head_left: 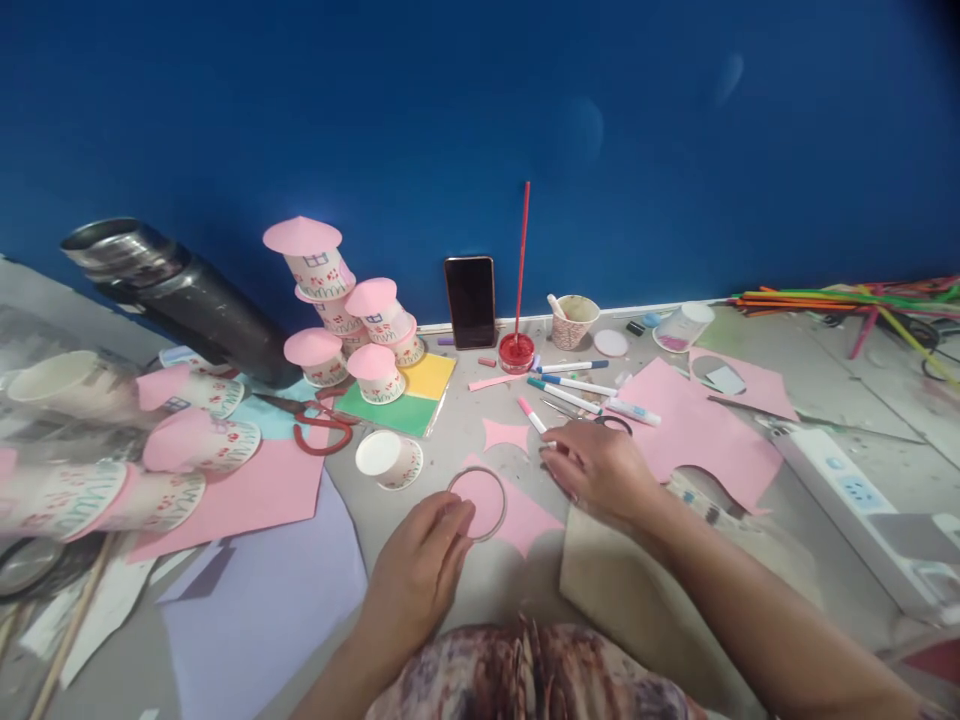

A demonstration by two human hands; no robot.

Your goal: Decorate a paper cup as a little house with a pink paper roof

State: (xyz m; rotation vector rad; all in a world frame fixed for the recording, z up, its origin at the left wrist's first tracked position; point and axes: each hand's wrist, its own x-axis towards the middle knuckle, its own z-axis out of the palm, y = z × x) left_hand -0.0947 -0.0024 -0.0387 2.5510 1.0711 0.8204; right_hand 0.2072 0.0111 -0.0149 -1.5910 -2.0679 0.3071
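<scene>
My left hand [420,560] is closed, its fingers and thumb gripping the near left edge of a thin round ring [504,508]. The ring lies over a pink paper piece [525,515] with curved-in edges. Over to the right, my right hand [600,465] is closed with its fingertips at the lower end of a white marker with a pink cap [529,410]. A smaller pink scrap [505,435] lies just left of that marker. Left of the ring, a white paper cup [390,458] with drawn marks rests tilted.
Paper-cup houses with pink cone roofs [304,238] are stacked at back left, near a black flask [195,300]. Red-handled scissors [322,425] lie below them. A phone [471,302] leans on the blue wall. Several markers [574,367], pink paper [660,400] and a power strip [862,510] occupy the right.
</scene>
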